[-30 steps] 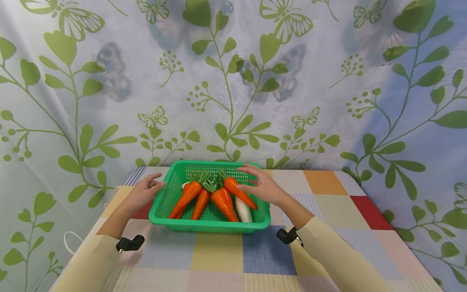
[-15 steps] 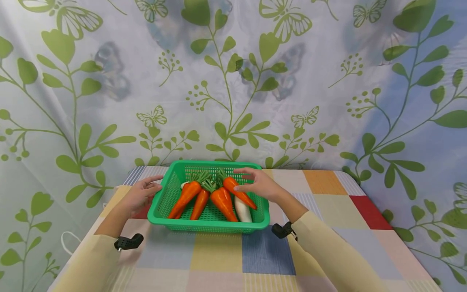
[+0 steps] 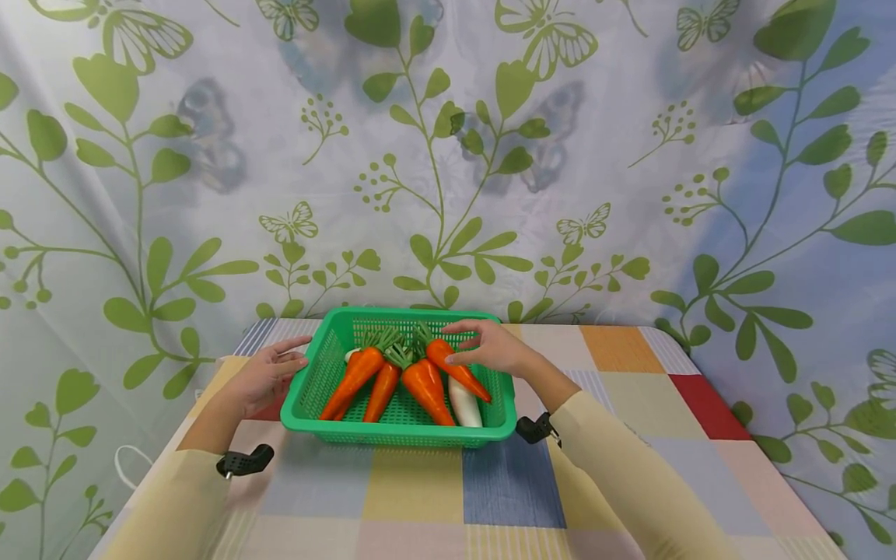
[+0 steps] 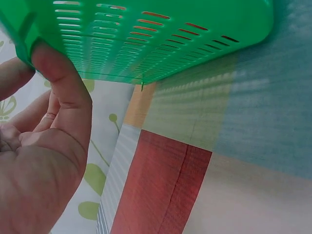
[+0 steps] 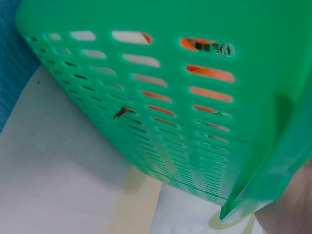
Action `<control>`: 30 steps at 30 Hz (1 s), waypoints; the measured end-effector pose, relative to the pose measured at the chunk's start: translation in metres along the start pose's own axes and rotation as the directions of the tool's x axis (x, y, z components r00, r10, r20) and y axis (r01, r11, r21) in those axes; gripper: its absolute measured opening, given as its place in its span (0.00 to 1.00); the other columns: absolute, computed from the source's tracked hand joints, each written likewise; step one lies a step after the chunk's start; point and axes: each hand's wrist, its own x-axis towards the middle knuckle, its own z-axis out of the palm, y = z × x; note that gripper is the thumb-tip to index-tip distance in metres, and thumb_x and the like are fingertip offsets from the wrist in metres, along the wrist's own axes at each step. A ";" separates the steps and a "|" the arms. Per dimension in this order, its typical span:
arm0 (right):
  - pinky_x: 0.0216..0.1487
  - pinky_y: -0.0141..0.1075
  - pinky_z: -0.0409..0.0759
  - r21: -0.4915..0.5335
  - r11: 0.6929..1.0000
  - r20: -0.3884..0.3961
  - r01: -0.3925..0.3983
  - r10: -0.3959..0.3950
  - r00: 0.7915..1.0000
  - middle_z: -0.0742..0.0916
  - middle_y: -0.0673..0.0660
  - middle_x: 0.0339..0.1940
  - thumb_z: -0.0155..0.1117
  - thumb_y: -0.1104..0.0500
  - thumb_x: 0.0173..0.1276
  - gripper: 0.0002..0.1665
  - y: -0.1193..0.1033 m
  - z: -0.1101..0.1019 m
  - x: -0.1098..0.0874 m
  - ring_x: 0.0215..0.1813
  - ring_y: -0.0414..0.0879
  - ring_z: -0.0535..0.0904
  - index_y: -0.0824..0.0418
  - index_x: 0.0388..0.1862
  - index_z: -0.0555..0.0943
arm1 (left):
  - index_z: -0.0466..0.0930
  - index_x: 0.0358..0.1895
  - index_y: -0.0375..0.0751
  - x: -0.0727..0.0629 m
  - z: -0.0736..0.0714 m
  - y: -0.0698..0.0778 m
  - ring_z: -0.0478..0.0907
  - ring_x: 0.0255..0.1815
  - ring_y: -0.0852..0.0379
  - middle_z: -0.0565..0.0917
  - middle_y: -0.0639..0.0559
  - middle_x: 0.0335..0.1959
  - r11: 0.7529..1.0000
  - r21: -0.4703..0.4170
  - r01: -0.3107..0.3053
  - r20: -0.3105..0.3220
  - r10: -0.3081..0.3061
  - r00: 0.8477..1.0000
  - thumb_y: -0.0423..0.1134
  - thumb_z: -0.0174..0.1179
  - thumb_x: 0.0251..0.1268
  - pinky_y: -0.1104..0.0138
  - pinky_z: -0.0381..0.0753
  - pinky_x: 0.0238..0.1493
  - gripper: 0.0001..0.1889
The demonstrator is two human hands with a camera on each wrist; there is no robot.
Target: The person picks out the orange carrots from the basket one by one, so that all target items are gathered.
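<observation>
A green plastic basket [image 3: 399,430] sits on the table, holding several orange carrots [image 3: 428,389] with green stem ends and a white radish [image 3: 465,403]. My left hand [image 3: 264,379] is at the basket's left side, fingers loosely bent. In the left wrist view its thumb [image 4: 53,61] comes right up to the basket's rim, with nothing gripped. Over the right rim reaches my right hand [image 3: 494,348], fingers relaxed and pointing inward above the rightmost carrot [image 3: 455,367]. The right wrist view shows mostly the basket's slotted side [image 5: 146,87]; the fingers are hidden behind the rim there.
A patchwork tablecloth [image 3: 413,482] covers the table. Behind it hangs a pale curtain [image 3: 434,155] printed with leaves and butterflies. A white cable [image 3: 126,467] loops beside the table's left edge. Black wrist devices [image 3: 245,460] sit on both forearms.
My right hand has shifted slightly left, farther over the basket. The left hand has drifted a little left and its fingers have spread slightly. The vegetables keep their arrangement.
</observation>
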 end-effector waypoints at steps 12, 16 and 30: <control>0.62 0.52 0.83 -0.106 0.994 0.014 -0.017 0.018 1.000 0.75 0.55 0.76 0.77 0.49 0.63 0.34 -0.002 0.000 0.005 0.68 0.64 0.79 0.52 0.68 0.80 | 0.48 0.82 0.37 0.000 0.002 0.003 0.85 0.43 0.64 0.83 0.59 0.41 0.999 -0.036 0.014 0.009 -0.014 1.000 0.38 0.57 0.78 0.71 0.87 0.48 0.37; 0.60 0.49 0.85 -0.158 0.987 0.019 -0.017 0.021 1.000 0.75 0.53 0.76 0.78 0.49 0.63 0.33 0.000 0.001 0.009 0.67 0.63 0.81 0.49 0.67 0.81 | 0.49 0.82 0.38 -0.001 0.002 0.002 0.85 0.43 0.64 0.84 0.59 0.41 0.999 -0.047 0.013 0.010 -0.013 1.000 0.37 0.56 0.78 0.70 0.87 0.48 0.36; 0.54 0.41 0.86 -0.297 0.955 0.058 -0.016 0.035 0.998 0.76 0.53 0.76 0.76 0.52 0.65 0.31 0.001 0.003 0.023 0.61 0.54 0.85 0.47 0.68 0.80 | 0.50 0.82 0.39 0.000 0.001 0.000 0.85 0.43 0.64 0.84 0.59 0.40 0.998 -0.060 0.006 0.014 -0.006 1.000 0.37 0.57 0.78 0.70 0.87 0.48 0.36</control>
